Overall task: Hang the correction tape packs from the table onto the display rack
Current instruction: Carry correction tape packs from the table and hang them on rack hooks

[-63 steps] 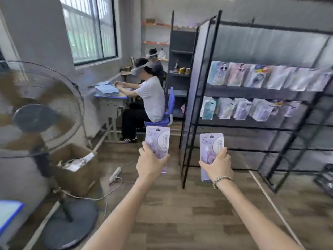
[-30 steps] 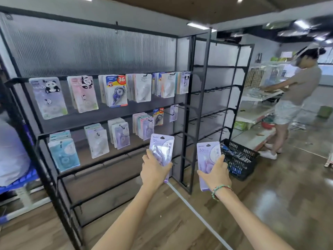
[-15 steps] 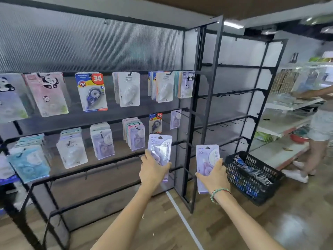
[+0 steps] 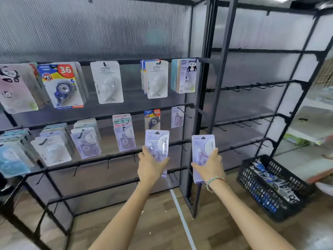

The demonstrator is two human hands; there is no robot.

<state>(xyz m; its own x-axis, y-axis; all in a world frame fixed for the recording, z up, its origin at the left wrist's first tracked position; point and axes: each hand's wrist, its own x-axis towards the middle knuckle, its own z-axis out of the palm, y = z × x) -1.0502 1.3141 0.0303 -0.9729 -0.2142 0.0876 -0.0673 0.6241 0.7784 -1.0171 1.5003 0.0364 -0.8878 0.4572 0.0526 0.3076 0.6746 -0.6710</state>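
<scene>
Left hand point(image 4: 150, 164) gripping one purple correction tape pack point(image 4: 157, 144) upright, right hand point(image 4: 210, 166) gripping a second purple pack point(image 4: 201, 152), both raised before the black display rack point(image 4: 185, 141), black basket point(image 4: 270, 192) on floor at right

person nearer display rack point(image 4: 187, 141), both packs raised toward it
</scene>
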